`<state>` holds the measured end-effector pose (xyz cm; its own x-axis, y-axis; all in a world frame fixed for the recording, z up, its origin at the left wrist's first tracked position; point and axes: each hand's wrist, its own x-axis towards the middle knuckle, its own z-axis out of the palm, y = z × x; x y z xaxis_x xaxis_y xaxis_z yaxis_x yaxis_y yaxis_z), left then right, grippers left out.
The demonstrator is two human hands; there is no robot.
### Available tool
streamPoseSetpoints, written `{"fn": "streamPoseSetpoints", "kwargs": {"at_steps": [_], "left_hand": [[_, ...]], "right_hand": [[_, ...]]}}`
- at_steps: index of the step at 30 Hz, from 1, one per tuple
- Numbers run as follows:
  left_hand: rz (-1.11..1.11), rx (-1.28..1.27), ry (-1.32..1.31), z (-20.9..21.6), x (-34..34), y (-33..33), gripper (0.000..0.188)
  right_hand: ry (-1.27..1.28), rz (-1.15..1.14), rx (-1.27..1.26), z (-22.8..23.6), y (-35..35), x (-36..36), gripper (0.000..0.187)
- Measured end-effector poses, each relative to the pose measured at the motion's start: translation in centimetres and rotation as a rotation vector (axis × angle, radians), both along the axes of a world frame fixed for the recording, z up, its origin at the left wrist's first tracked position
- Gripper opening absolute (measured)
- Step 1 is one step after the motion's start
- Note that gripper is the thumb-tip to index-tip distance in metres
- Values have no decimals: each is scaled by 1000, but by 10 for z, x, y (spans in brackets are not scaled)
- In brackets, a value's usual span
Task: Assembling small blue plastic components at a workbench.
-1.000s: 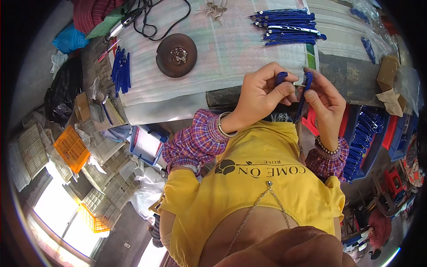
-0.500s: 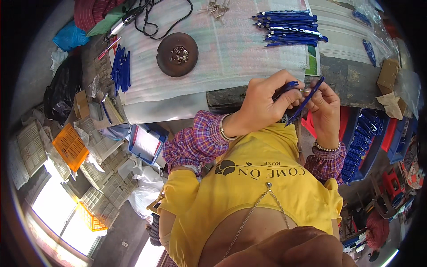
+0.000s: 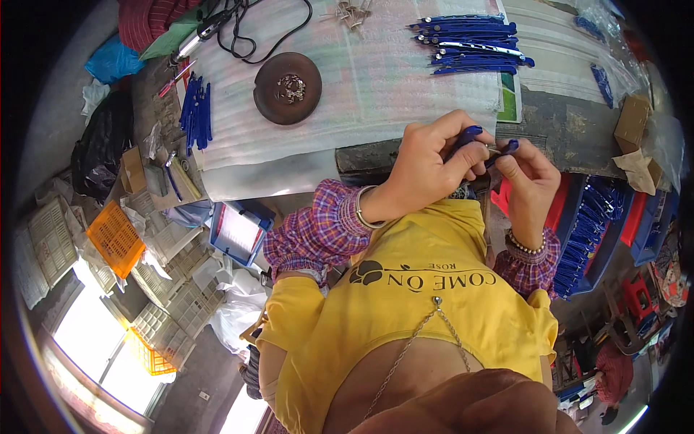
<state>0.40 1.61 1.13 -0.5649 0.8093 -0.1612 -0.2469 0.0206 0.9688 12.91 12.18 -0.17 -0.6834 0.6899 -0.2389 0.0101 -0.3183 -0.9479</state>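
My left hand is closed around a slim blue plastic piece, whose rounded end stands out above the fingers. In my right hand, thumb and fingers pinch a second blue piece, seen nearly end-on. The two hands face each other at the near table edge. A thin metallic bit shows in the small gap between them; I cannot tell which piece it belongs to. Fingers hide most of both pieces.
A brown round dish holds small metal parts. Blue pieces lie in a large pile at the back right and a smaller pile at left. Beside my right arm stands a blue bin with many more. A black cord lies behind.
The blue piece in my right hand has turned from a long slant to nearly end-on. My right hand has shifted slightly right, and the left-hand piece has tipped up a little.
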Motion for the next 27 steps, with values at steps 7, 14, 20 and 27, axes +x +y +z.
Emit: {"fn": "streamPoseSetpoints", "kwargs": {"at_steps": [7,14,20,27], "left_hand": [[-37,62,319,-7,-4,1,11],[-195,132,873,-15,-12,-1,21],[-72,91,656,-9,-16,-1,14],[-96,34,416,-8,-14,-5,10]], "right_hand": [[-153,89,11,3,13,3,17],[-110,305,-548,-21,30,4,32],[39,285,-492,-6,22,0,49],[3,179,-251,-4,15,1,43]]}}
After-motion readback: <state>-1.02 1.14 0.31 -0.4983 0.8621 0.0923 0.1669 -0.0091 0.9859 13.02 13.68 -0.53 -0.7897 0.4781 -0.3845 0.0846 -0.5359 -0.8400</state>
